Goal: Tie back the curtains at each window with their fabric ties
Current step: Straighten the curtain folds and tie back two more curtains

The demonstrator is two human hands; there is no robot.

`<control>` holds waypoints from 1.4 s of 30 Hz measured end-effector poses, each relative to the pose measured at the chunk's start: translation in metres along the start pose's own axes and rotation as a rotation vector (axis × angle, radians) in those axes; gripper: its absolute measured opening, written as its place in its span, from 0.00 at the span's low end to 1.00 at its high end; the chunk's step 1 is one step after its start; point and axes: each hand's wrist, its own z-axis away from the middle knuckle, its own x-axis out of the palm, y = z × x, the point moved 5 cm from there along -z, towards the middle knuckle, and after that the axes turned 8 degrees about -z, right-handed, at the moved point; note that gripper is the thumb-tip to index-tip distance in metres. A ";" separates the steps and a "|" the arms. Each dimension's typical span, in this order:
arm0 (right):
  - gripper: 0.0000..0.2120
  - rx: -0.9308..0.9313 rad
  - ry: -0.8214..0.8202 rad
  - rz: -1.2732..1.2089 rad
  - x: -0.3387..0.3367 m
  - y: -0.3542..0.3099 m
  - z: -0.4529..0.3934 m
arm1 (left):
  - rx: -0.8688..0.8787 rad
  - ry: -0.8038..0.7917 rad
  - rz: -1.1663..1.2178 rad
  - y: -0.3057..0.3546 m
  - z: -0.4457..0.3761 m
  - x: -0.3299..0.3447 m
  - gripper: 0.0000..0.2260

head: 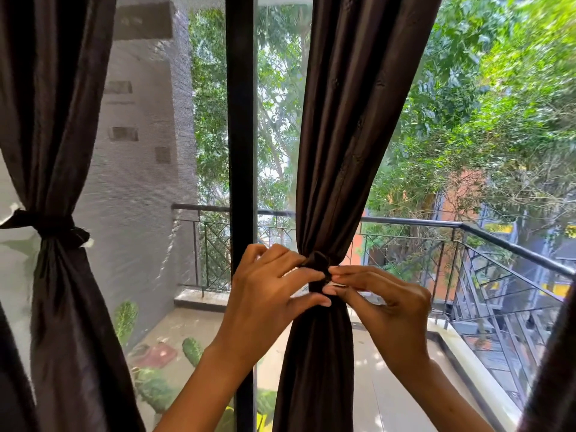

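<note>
My left hand (pixel 265 288) and right hand (pixel 383 304) meet at the picture's centre, fingers of both pinching the fabric tie (pixel 318 269) knotted around the middle curtain (pixel 339 126). The black window frame (pixel 240 120) stands just beside my left hand at 9 o'clock; at 3 o'clock is open glass. At 9 o'clock, well apart, the left curtain (pixel 59 104) hangs already tied.

Your two forearms rise from the bottom edge and converge toward the middle, bare to the wrists. Your left hand (pixel 265 291) is held with its back toward you, fingers curled inward and thumb stretched out to the right beneath them, pinching with the fingertips. Your right hand (pixel 383 302) faces it from the other side, knuckles up, its fingers bent and drawn together in a pinch, the fingertips of both hands almost touching.
</note>
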 end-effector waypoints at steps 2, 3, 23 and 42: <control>0.06 0.012 -0.010 0.016 -0.002 0.000 -0.001 | -0.032 0.034 -0.006 0.001 0.002 0.001 0.09; 0.06 0.016 -0.019 0.029 -0.001 0.001 -0.001 | -0.049 0.046 0.007 0.001 0.004 0.001 0.08; 0.08 0.138 -0.435 -0.147 -0.004 0.014 -0.003 | -0.450 -0.066 0.424 -0.032 0.013 0.013 0.08; 0.10 0.006 -0.420 0.166 -0.005 0.029 0.001 | -0.840 0.224 0.718 -0.048 0.011 0.027 0.17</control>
